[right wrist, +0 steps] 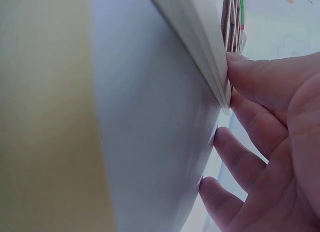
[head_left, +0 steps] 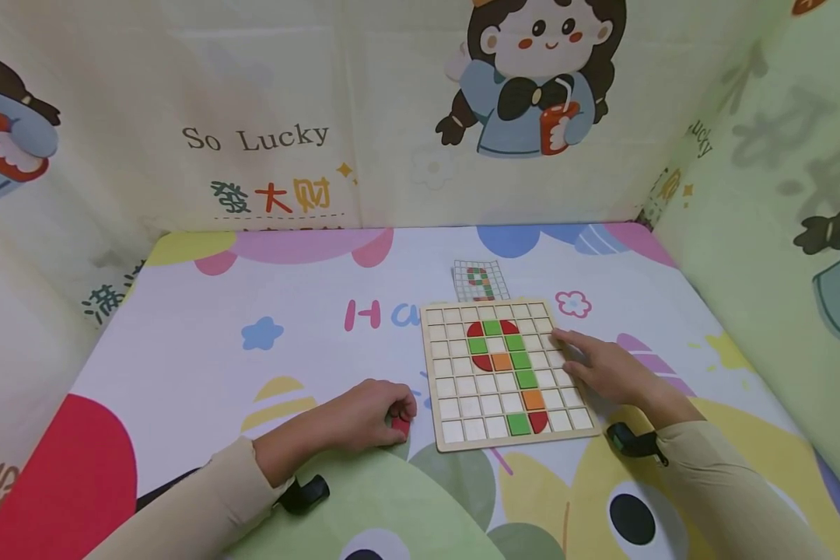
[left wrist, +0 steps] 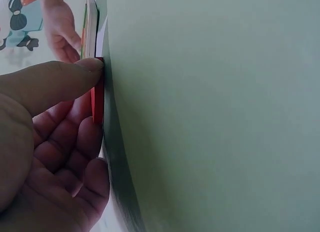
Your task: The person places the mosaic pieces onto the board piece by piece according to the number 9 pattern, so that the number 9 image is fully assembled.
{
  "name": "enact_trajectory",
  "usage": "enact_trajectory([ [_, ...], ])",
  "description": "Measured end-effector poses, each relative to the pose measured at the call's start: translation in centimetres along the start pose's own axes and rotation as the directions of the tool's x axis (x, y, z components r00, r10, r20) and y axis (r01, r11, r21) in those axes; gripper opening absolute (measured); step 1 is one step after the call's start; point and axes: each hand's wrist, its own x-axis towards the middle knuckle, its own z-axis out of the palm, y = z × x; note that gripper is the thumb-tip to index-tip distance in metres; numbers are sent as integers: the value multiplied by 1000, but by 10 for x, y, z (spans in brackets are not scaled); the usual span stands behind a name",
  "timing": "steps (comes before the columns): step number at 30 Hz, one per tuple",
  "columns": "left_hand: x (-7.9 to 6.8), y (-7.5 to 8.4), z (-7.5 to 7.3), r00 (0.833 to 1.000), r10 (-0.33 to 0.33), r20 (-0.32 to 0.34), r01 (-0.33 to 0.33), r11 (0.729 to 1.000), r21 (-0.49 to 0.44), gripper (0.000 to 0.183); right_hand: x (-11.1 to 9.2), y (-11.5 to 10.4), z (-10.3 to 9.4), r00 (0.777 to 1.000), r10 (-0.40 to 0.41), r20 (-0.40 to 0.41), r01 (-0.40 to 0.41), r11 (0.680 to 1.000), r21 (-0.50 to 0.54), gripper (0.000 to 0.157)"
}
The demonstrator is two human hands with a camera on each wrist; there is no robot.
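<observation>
In the head view a wooden grid board (head_left: 455,409) lies on the table, with red, green and orange tiles set in some cells in a shape like a 9. Left of the board's lower part, my left hand (head_left: 361,414) pinches a red tile (head_left: 400,425) close to the tabletop. The left wrist view shows this red tile (left wrist: 98,99) edge-on between thumb and fingers; its outline cannot be made out. My right hand (head_left: 612,373) rests at the board's right edge. Its thumb and index finger touch the edge in the right wrist view, while other fingertips (right wrist: 223,137) rest on the tabletop.
Behind the board lies a small pattern card (head_left: 481,280) showing a similar coloured shape on a grid, its lower edge against or under the board. A printed cloth (head_left: 182,311) covers the table. Printed fabric walls (head_left: 392,93) stand at the back and sides.
</observation>
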Motion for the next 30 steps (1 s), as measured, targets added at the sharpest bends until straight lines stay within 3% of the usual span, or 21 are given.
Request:
enact_trajectory([
  [13, 7, 6, 3, 1000, -10, -5, 10, 999, -41, 22, 0, 2, 0, 999, -39, -13, 38, 999, -17, 58],
  [30, 31, 30, 7, 994, 71, -79, -70, 997, 14, 21, 0, 0, -1, 999, -33, -13, 33, 999, -21, 58],
])
